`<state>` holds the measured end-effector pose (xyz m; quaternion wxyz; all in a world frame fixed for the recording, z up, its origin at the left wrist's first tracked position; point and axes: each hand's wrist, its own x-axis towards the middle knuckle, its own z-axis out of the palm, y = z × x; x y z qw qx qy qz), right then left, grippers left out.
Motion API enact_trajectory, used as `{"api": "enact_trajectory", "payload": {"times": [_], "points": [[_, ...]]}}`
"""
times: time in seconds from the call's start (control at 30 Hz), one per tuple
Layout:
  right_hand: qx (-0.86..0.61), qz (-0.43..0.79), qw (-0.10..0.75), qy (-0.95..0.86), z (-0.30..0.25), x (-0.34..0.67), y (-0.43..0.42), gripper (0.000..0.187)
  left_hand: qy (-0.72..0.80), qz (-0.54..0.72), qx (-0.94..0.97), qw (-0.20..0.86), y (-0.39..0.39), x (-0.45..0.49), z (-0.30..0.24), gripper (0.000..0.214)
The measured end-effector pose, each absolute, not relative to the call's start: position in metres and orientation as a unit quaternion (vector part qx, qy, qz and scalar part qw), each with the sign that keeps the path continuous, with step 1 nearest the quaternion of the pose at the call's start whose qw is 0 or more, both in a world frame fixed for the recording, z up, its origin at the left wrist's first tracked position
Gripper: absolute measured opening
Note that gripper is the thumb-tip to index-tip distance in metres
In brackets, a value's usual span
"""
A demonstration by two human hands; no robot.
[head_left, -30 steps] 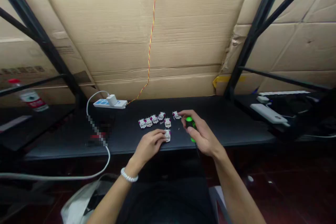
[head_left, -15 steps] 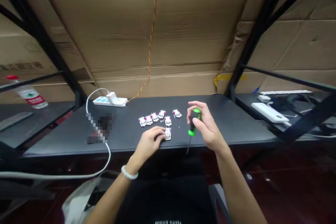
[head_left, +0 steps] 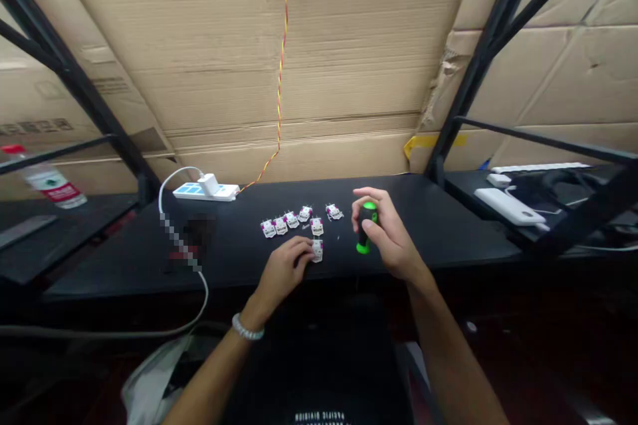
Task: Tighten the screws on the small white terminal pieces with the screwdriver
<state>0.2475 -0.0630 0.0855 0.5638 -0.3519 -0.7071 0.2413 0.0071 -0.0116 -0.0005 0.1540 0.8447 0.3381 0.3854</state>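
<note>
Head view. The left hand (head_left: 283,267), at lower centre of the frame, has thumb and fingertips pinching the left edge of a white-and-purple module (head_left: 318,251), which lies on the black desk (head_left: 448,236) near its front edge. The right hand (head_left: 391,236), right of centre, has its fingers curled around the handle of a green-and-black screwdriver (head_left: 367,229), thumb pressed to the handle; the shaft is hard to make out. Six similar modules (head_left: 280,226) lie in mid-frame beyond the left hand, some side by side, one set apart to the right.

Containers: one clear bottle (head_left: 56,184) with a red cap fitted and a red-and-white label, left of frame; its contents cannot be determined. A white plug (head_left: 208,184) sits in the power strip (head_left: 224,193), left of centre.
</note>
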Motion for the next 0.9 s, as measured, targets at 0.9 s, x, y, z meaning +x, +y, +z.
{"api": "enact_trajectory", "payload": {"times": [0.9], "points": [[-0.363, 0.224, 0.687, -0.588, 0.072, 0.225, -0.042, 0.041, 0.329, 0.358, 0.858, 0.166, -0.016, 0.005, 0.002, 0.009]]}}
